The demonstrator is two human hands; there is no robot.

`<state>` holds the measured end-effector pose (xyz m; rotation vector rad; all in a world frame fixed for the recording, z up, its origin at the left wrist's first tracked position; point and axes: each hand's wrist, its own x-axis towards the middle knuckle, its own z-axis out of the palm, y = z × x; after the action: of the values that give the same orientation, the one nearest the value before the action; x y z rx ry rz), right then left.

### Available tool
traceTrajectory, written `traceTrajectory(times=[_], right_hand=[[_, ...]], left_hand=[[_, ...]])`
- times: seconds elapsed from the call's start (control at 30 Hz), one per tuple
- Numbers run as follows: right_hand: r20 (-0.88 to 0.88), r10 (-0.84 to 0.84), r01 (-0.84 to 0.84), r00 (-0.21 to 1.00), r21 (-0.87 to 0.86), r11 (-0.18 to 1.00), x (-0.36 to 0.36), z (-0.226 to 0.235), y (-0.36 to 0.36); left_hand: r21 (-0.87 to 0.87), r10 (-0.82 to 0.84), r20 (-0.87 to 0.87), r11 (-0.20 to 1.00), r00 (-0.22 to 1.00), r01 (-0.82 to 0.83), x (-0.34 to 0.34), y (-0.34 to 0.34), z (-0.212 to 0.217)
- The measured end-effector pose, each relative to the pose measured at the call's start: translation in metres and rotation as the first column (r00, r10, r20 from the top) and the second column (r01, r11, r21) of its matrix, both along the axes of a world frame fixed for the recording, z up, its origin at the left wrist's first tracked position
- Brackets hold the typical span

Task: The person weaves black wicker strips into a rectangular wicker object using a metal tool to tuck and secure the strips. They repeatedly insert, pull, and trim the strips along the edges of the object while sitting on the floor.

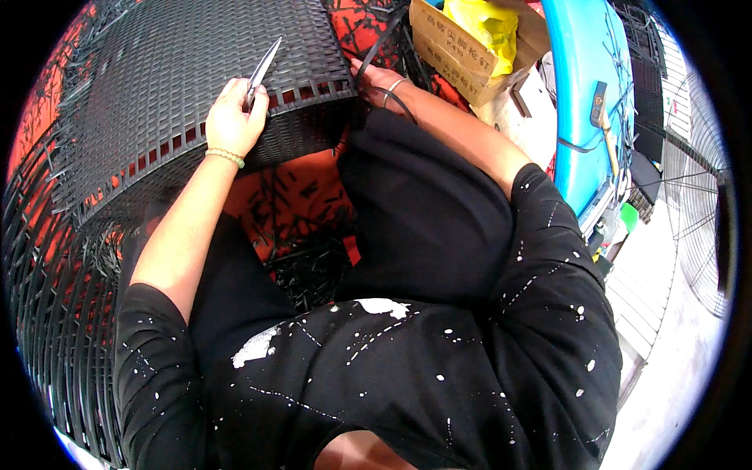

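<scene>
A black woven wicker piece (188, 70) with a folded-down front side lies before me, its strips ending along a slotted edge. My left hand (236, 117) rests over its front edge, closed round a pair of scissors (266, 64) whose silver blades point up and away. At the piece's right corner is my right hand (377, 81), its fingers partly hidden, pinching a flat black strip (382, 45). That strip runs upward from the fingers, and a dark length also crosses my right wrist.
An open cardboard box (454, 51) holding a yellow plastic bag (492, 31) stands at the far right. Beside it curves a blue tub-like thing (583, 168) with a hammer (607, 129) against it. A fan (697, 211) stands farther right. Black offcuts litter the red floor covering (301, 184).
</scene>
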<state>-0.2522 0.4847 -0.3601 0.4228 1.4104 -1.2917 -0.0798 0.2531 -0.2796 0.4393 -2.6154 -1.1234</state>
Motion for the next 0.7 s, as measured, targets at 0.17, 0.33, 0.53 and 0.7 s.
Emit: traceTrajectory(times=[0.17, 0.33, 0.53, 0.7], right_hand=[[-0.001, 0.188, -0.187, 0.982, -0.07, 0.98, 0.003, 0.017, 0.004], [-0.065, 0.563, -0.567, 0.824, -0.103, 0.817, -0.011, 0.018, 0.027], [-0.216, 0.617, -0.599, 0.757, 0.146, 0.787, -0.021, 0.012, 0.025], [-0.514, 0.616, -0.57, 0.596, 0.269, 0.776, -0.036, 0.022, 0.035]], left_hand=[[-0.003, 0.005, -0.016, 1.0, 1.0, -0.005, 0.002, -0.001, -0.002], [0.0, 0.007, 0.006, 1.0, 1.0, -0.007, 0.002, 0.002, 0.001], [-0.006, 0.007, -0.035, 1.0, 0.999, -0.007, 0.002, 0.001, -0.001], [0.017, 0.004, -0.01, 1.0, 1.0, -0.004, 0.001, 0.003, 0.003]])
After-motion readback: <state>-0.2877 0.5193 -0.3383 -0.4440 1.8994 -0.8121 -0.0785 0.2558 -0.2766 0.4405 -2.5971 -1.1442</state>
